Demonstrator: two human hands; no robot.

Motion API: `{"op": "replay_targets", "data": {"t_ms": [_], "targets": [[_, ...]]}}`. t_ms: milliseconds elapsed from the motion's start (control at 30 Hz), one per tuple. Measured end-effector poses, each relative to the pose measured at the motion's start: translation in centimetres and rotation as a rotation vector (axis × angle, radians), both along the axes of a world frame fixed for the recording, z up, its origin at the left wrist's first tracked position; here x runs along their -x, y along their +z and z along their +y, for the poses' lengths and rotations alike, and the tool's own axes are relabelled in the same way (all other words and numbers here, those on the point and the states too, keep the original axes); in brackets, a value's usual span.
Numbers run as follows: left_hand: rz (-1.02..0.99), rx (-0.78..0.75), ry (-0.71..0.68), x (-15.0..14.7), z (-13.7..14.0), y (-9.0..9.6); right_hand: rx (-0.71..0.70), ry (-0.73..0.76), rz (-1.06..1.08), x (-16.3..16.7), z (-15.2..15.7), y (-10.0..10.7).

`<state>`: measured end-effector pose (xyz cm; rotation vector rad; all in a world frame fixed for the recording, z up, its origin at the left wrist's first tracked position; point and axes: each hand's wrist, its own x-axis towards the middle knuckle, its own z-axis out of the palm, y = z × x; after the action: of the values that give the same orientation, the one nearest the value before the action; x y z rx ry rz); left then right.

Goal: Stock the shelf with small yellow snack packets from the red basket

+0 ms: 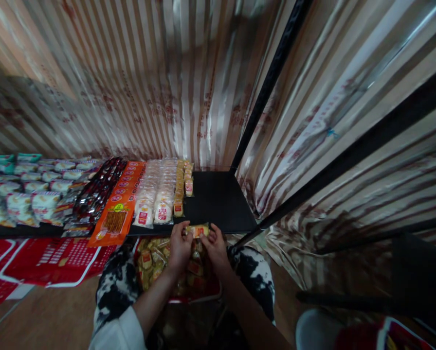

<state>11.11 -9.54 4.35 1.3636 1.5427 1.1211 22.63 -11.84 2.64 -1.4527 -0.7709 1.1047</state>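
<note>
Between my two hands is a small yellow wrapped snack packet (198, 230) with a red and orange label. The fingers of my left hand (180, 245) pinch its left end, and those of my right hand (215, 245) pinch its right end. Under my hands, between my knees, sits a red basket (218, 291) full of similar yellow packets (150, 260). Just beyond my hands, rows of yellow packets (178, 206) stand on the black shelf (218, 204).
Left of the yellow rows lie white packets (162, 209), an orange snack sheet (116, 218), dark shiny packets (97, 194) and white pouches (46, 204). Black posts (269, 87) frame the shelf against striped sheeting (167, 73). Red bags (57, 260) hang below. A pale bucket (315, 330) stands lower right.
</note>
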Motion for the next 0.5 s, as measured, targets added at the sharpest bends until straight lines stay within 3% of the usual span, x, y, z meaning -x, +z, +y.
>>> {"op": "replay_targets", "data": {"t_ms": [100,167,333,500], "targets": [[0.139,-0.112,-0.194,0.8,1.0,1.7,-0.172,0.098,-0.517,-1.6,0.6,1.5],[0.196,-0.146,-0.312,1.1,1.8,2.8,-0.194,0.218,-0.678,-2.2,1.2,2.5],[0.257,-0.154,-0.390,0.9,4.0,4.3,-0.171,0.339,-0.765,-2.6,3.2,3.1],[0.318,-0.209,-0.210,-0.3,4.9,4.4,-0.174,0.212,-0.698,-2.6,6.3,1.7]]}}
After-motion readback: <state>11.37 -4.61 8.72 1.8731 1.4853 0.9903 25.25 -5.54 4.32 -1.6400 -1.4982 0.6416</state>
